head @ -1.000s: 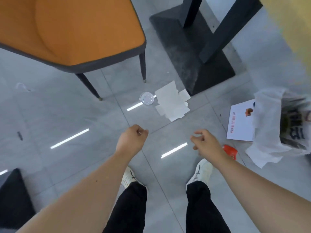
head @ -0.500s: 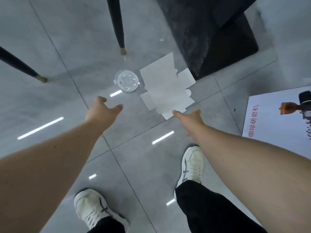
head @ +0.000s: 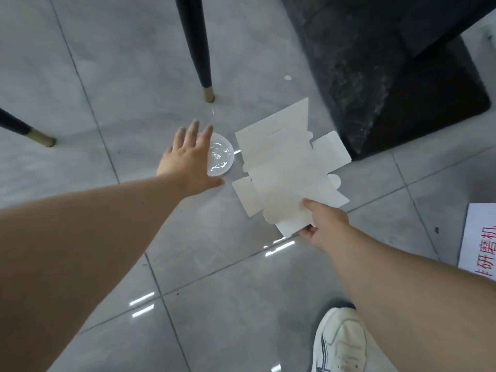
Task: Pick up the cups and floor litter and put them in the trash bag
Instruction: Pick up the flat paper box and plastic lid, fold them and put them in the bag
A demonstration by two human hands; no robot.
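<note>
Nearest, the right hand [head: 323, 226] pinches the close corner of the flattened white carton [head: 287, 173] lying on the floor, its long axis running away from the fingers. Farther left, the left hand [head: 188, 159] spreads fingers over the clear lid [head: 221, 157], not yet gripping.

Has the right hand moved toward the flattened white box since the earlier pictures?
Yes. The right hand has advanced away from the white shoe and now grips the near edge of the flattened white box, which it had not reached before.
</note>
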